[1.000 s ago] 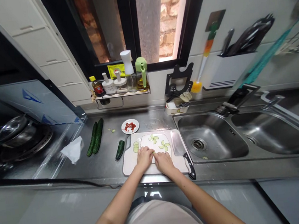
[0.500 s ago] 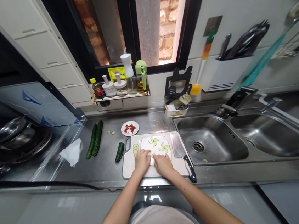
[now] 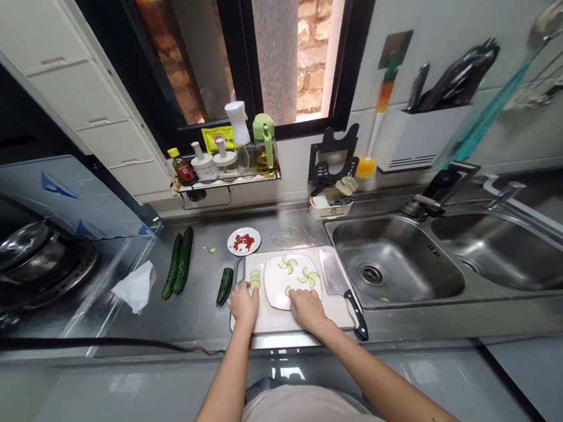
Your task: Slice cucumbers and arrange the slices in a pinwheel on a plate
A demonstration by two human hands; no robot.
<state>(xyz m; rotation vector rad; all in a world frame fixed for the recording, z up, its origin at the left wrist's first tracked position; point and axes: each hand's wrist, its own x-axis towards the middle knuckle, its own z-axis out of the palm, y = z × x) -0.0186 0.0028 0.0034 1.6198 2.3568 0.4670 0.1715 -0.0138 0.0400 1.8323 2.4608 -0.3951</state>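
Observation:
A white square plate (image 3: 277, 276) lies on the pale cutting board (image 3: 273, 324), with pale green cucumber slices (image 3: 309, 277) fanned on it in pinwheel shapes. My right hand (image 3: 308, 309) is over the plate's near edge, fingers curled and closed at a cucumber slice (image 3: 288, 291). My left hand (image 3: 244, 307) rests at the board's left side, thumb and fingers apart, just below a short row of cucumber slices (image 3: 255, 277). To the right of the plate lies a kitchen knife (image 3: 355, 314), its black handle toward me.
A cut cucumber piece (image 3: 225, 286) sits left of the board, two whole cucumbers (image 3: 183, 260) farther left. Behind the board stands a small plate (image 3: 232, 250) of chopped red pieces. A double sink (image 3: 397, 259) borders the board on the right; a stove with a pot (image 3: 34, 254) is far left.
My left hand has left the plate and moved left to the row of slices on the board. My right hand stays at the plate's near edge.

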